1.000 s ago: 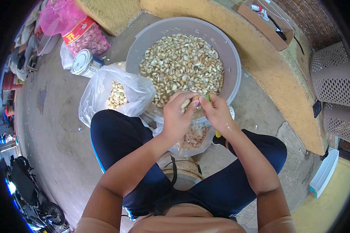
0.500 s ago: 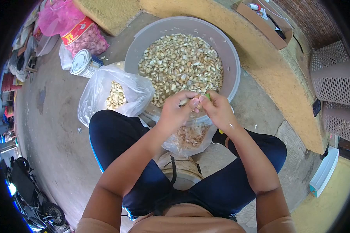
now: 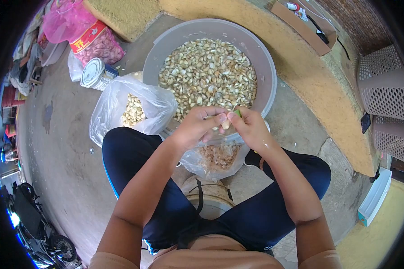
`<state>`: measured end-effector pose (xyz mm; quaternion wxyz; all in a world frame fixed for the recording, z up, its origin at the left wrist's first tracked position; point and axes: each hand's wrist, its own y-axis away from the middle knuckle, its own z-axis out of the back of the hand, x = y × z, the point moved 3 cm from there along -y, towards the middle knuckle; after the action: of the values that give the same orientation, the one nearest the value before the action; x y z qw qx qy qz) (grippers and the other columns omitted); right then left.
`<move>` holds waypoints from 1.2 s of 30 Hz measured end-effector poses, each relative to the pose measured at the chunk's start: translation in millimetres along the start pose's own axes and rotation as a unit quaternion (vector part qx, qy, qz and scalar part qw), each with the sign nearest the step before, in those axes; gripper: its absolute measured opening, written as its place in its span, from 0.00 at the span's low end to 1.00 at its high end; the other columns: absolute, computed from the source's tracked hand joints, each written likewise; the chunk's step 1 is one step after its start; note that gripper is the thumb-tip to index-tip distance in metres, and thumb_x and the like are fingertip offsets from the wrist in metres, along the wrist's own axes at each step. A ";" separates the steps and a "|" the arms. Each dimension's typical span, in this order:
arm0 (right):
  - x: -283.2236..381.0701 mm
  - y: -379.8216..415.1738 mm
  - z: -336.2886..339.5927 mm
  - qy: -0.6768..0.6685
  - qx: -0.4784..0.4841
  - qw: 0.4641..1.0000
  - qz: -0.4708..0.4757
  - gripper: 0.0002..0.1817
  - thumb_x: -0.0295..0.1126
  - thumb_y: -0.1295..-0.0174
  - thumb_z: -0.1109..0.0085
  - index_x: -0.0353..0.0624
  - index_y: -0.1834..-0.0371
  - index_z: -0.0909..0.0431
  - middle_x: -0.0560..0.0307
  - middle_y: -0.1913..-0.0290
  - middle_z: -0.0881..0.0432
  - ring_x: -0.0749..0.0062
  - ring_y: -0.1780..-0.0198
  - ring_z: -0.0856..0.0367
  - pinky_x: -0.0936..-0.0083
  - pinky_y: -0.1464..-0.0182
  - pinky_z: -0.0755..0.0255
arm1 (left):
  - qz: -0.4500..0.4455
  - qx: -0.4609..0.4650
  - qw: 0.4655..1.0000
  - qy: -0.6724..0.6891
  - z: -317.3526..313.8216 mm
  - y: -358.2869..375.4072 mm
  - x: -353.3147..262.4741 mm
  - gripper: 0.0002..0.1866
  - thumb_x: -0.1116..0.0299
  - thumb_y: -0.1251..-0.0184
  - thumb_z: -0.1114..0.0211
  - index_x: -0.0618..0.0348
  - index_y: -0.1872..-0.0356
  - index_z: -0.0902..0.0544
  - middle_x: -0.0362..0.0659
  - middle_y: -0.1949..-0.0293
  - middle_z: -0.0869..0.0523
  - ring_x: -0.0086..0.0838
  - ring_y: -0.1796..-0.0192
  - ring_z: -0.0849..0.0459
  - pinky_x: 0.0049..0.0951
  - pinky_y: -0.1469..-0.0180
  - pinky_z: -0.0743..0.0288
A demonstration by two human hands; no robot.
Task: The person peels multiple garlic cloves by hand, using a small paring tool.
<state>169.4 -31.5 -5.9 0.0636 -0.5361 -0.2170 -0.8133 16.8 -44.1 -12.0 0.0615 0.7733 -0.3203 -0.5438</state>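
Both hands meet over the near edge of a wide grey tub (image 3: 265, 67), which holds many unpeeled garlic cloves (image 3: 211, 71) in water. My left hand (image 3: 199, 125) is closed, pinching a pale garlic clove (image 3: 226, 123) between thumb and fingers. My right hand (image 3: 252, 127) is closed on a small green-handled knife (image 3: 239, 112); its blade is mostly hidden, and the thumb presses near the clove. Below the hands, a clear plastic bag (image 3: 195, 167) holds papery brown garlic skins (image 3: 220, 157). To the left, a white plastic bag (image 3: 159, 101) contains peeled cloves (image 3: 133, 110).
A tin can (image 3: 96, 74) and a pink mesh sack of garlic (image 3: 101, 47) stand at upper left. A cardboard box (image 3: 303, 27) lies on the yellow ledge (image 3: 309, 85). Perforated grey baskets (image 3: 385, 87) are at right, a motorcycle (image 3: 38, 224) at lower left.
My left hand has shifted slightly left and its fingers have turned, so more of the clove shows below the fingertips. My right hand stays almost in place with the green handle.
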 end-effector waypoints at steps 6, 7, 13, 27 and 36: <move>0.3 -1.8 -1.1 -0.006 0.021 1.000 0.016 0.21 0.46 0.42 0.46 0.35 0.74 0.27 0.50 0.81 0.27 0.70 0.78 0.30 0.72 0.73 0.35 | 0.036 0.048 0.992 0.114 4.0 -3.9 8.1 0.14 0.63 0.35 0.46 0.67 0.61 0.24 0.40 0.76 0.26 0.14 0.86 0.37 0.10 0.88 0.46; 3.0 -0.7 0.0 0.013 0.033 0.999 0.025 0.20 0.45 0.42 0.45 0.36 0.73 0.28 0.55 0.80 0.28 0.74 0.76 0.32 0.74 0.72 0.36 | 0.044 0.059 0.990 0.122 4.8 -3.4 6.8 0.14 0.63 0.35 0.46 0.67 0.63 0.24 0.40 0.77 0.26 0.14 0.86 0.37 0.10 0.88 0.46; 11.9 1.8 6.4 0.078 0.062 0.994 0.037 0.17 0.42 0.45 0.39 0.39 0.72 0.30 0.63 0.80 0.31 0.82 0.74 0.36 0.80 0.72 0.38 | 0.069 0.086 0.985 0.131 7.2 -1.3 3.0 0.12 0.63 0.36 0.45 0.64 0.69 0.26 0.39 0.77 0.27 0.12 0.86 0.36 0.10 0.89 0.45; 20.5 2.9 7.7 0.121 0.071 0.988 0.067 0.26 0.53 0.47 0.43 0.36 0.76 0.31 0.45 0.82 0.28 0.56 0.79 0.27 0.67 0.74 0.36 | 0.089 0.093 0.982 0.138 7.7 -1.8 5.0 0.10 0.64 0.36 0.45 0.62 0.70 0.26 0.37 0.80 0.29 0.11 0.84 0.35 0.09 0.90 0.47; 16.0 1.4 5.6 0.127 0.048 0.990 0.031 0.27 0.52 0.45 0.44 0.34 0.76 0.30 0.43 0.82 0.27 0.53 0.78 0.26 0.65 0.73 0.35 | 0.054 0.036 0.992 0.104 7.6 -3.0 5.8 0.12 0.63 0.36 0.45 0.65 0.65 0.25 0.35 0.80 0.30 0.10 0.84 0.37 0.08 0.87 0.47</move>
<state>167.9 -28.3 10.7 0.1420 -0.4310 -0.2289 -0.8612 12.5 -43.1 -21.0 0.0958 0.8087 -0.3730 -0.4446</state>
